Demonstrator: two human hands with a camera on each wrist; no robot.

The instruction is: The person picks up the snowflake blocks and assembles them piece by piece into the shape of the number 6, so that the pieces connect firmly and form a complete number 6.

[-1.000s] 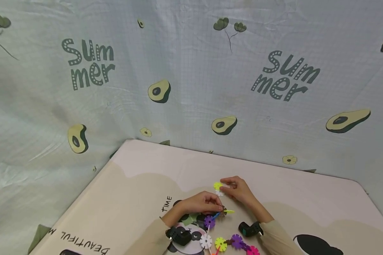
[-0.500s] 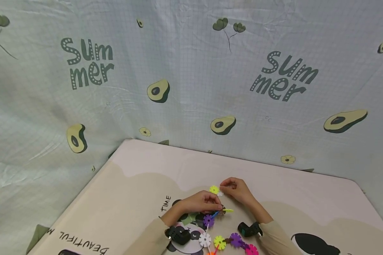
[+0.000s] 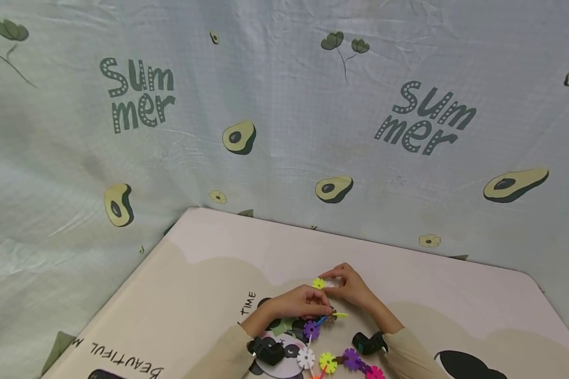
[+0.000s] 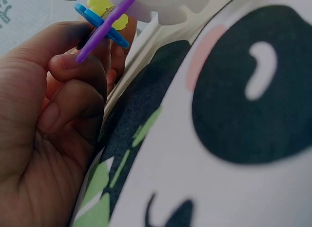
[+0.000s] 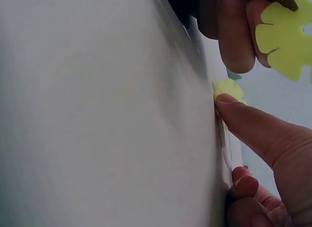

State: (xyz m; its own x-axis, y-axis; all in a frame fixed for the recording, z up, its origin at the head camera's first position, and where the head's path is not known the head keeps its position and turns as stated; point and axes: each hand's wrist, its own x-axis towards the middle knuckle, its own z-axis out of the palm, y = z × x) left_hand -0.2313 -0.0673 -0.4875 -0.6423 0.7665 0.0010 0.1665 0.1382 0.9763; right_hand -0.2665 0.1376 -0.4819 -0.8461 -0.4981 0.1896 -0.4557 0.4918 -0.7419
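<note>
My left hand (image 3: 297,302) pinches the upper end of a chain of slotted plastic discs, at a brown disc (image 3: 333,313) with a yellow disc (image 5: 285,39) edge-on beside it. Below the fingers hang a blue disc (image 4: 87,14) and a purple disc (image 4: 109,27). Just beyond, my right hand (image 3: 353,287) reaches over the table with thumb and forefinger spread about a loose yellow disc (image 3: 319,283) and a white disc (image 5: 227,151). In the right wrist view the straight thumb touches the yellow disc's edge; the fingertips stay apart from it.
The chain runs toward me through a white disc (image 3: 305,358), a yellow disc (image 3: 328,362), a purple disc (image 3: 352,358) and a pink disc (image 3: 374,372). Beneath is a table (image 3: 218,295) with a printed panda cover. Patterned fabric (image 3: 284,105) hangs behind.
My right hand first drew back from the loose yellow disc, which shifted slightly toward me, then moved left with thumb and forefinger spread around the discs. The left hand keeps its hold.
</note>
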